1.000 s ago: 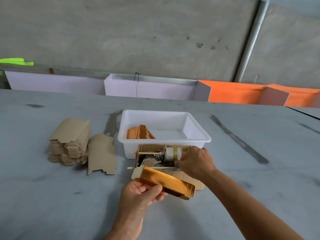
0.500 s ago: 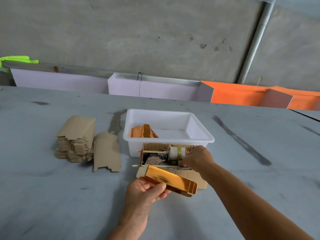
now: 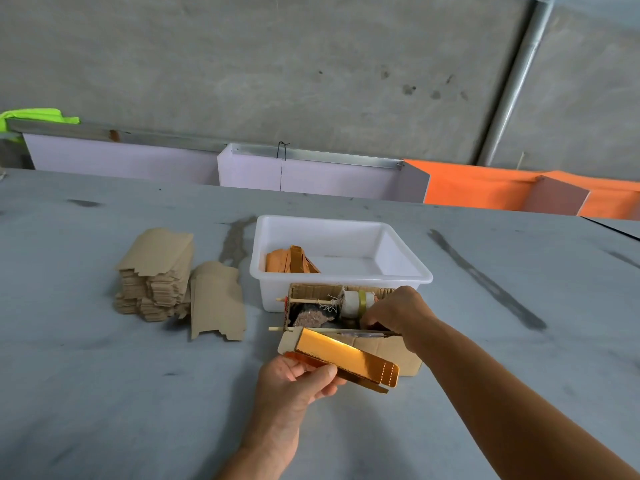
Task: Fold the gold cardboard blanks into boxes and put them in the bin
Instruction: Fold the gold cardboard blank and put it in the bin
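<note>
Far to your left the stack of flat blanks [image 3: 156,275] sits on the grey table [image 3: 86,393], brown side up, with one loose blank [image 3: 216,301] leaning just beside it, close enough to feed you the next piece. Your left hand [image 3: 294,382] pinches the half-folded gold blank [image 3: 346,358] at its near end, thumb on top, holding it off the table so the far end stays free. Behind it the white bin [image 3: 341,251] holds a few finished gold boxes [image 3: 291,261] in its left corner. Right of your blank, your right hand [image 3: 398,311] reaches into the cardboard tool box [image 3: 346,306] beside the tape roll [image 3: 356,301]; its fingertips are hidden, so you cannot tell whether it grips anything
</note>
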